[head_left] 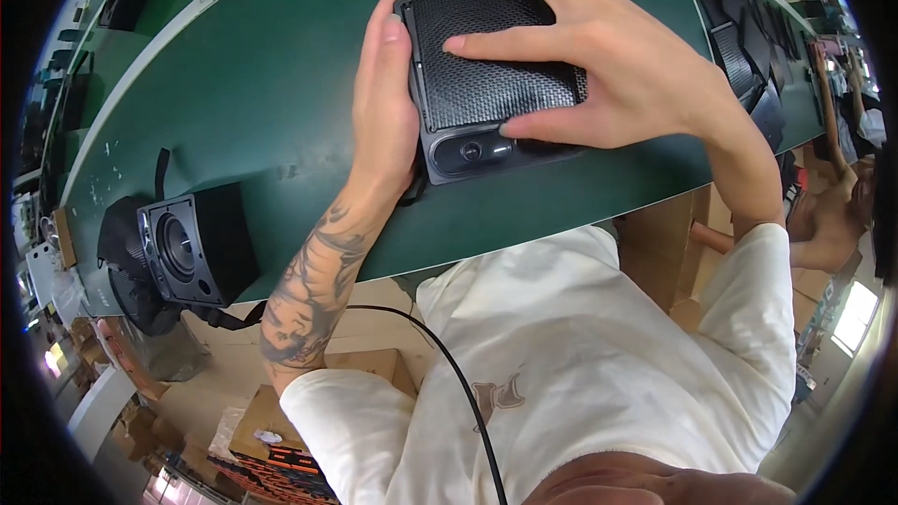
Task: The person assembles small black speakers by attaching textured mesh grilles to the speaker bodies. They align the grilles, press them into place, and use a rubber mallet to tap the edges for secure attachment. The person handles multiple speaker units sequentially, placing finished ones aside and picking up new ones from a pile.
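Observation:
A black box speaker with a woven mesh grille lies face up on the green bench. My left hand is flat along its left side, fingers straight and together. Across the grille reaches my right hand, its fingers spread, one fingertip on the mesh and the thumb at the near edge beside a rounded glossy panel. The palm covers the right part of the speaker, so that side is hidden.
A second speaker, without a grille and with its round cone showing, stands at left beside a dark bag-like bundle. Black panels are piled at right. A black cable hangs before me. Another person works at right. Cartons sit below the bench.

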`<state>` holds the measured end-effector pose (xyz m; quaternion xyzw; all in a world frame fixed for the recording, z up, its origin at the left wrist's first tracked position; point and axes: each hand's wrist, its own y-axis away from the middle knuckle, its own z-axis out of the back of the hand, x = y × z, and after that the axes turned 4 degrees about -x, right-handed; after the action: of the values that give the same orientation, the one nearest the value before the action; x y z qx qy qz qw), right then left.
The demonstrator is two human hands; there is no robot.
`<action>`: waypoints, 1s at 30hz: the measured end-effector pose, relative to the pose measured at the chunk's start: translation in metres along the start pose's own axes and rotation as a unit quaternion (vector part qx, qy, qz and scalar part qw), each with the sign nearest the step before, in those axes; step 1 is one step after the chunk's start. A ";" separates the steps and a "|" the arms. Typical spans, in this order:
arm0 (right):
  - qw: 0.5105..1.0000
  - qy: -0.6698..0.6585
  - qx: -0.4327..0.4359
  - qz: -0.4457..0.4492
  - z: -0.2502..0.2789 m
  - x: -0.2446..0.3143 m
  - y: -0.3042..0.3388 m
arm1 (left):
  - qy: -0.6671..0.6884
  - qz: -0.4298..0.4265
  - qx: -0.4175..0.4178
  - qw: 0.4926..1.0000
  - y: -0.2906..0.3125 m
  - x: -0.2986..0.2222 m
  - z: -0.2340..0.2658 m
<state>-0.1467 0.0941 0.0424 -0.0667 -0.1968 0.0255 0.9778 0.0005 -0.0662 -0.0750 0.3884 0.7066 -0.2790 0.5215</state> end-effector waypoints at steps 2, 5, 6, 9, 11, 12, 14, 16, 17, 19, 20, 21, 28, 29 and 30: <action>1.000 0.001 0.013 0.012 0.001 -0.005 -0.002 | 0.046 0.018 -0.009 0.999 0.001 -0.002 -0.001; 0.994 0.037 -0.089 0.057 -0.022 -0.012 0.008 | 0.078 0.046 0.008 0.996 0.003 -0.010 -0.007; 0.995 0.024 -0.081 0.047 -0.023 -0.012 0.006 | 0.079 0.046 0.008 0.996 0.004 -0.009 -0.006; 0.998 -0.004 -0.058 0.020 -0.023 -0.011 0.001 | 0.053 0.032 0.008 0.998 0.003 -0.006 -0.004; 0.999 -0.011 -0.044 0.006 -0.021 -0.008 0.001 | 0.001 0.006 0.010 1.000 0.000 -0.001 0.000; 0.999 -0.009 -0.042 0.002 -0.020 -0.007 0.000 | -0.001 0.007 0.010 1.000 0.000 0.000 0.001; 0.999 -0.005 -0.037 -0.006 -0.018 -0.005 -0.001 | -0.006 0.008 0.010 1.000 0.000 0.000 0.003; 0.999 -0.007 -0.035 -0.008 -0.019 -0.004 0.000 | 0.018 0.015 0.002 1.000 0.002 -0.005 -0.001; 0.999 -0.008 -0.034 -0.009 -0.019 -0.003 0.000 | 0.031 0.018 -0.002 0.999 0.004 -0.006 -0.002; 0.999 -0.011 -0.046 0.004 -0.021 -0.007 0.001 | 0.015 0.012 0.000 1.000 0.002 -0.004 0.000; 0.998 -0.012 -0.053 0.011 -0.022 -0.008 0.002 | 0.008 0.009 0.002 1.000 0.002 -0.004 0.001; 0.999 -0.011 -0.052 0.010 -0.022 -0.009 0.002 | 0.014 0.017 -0.005 1.000 0.002 -0.005 0.000; 0.999 -0.018 -0.044 0.002 -0.021 -0.009 -0.001 | 0.030 0.056 -0.005 0.998 0.003 -0.011 -0.002; 0.999 -0.019 -0.041 -0.001 -0.021 -0.008 -0.001 | 0.041 0.060 -0.007 0.997 0.003 -0.012 -0.003; 0.999 -0.019 -0.044 0.007 -0.020 -0.009 -0.001 | 0.041 0.060 -0.009 0.997 0.003 -0.011 -0.003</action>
<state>-0.1470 0.0903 0.0204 -0.1111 -0.2156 0.0253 0.9698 0.0035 -0.0648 -0.0636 0.4362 0.7054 -0.2249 0.5115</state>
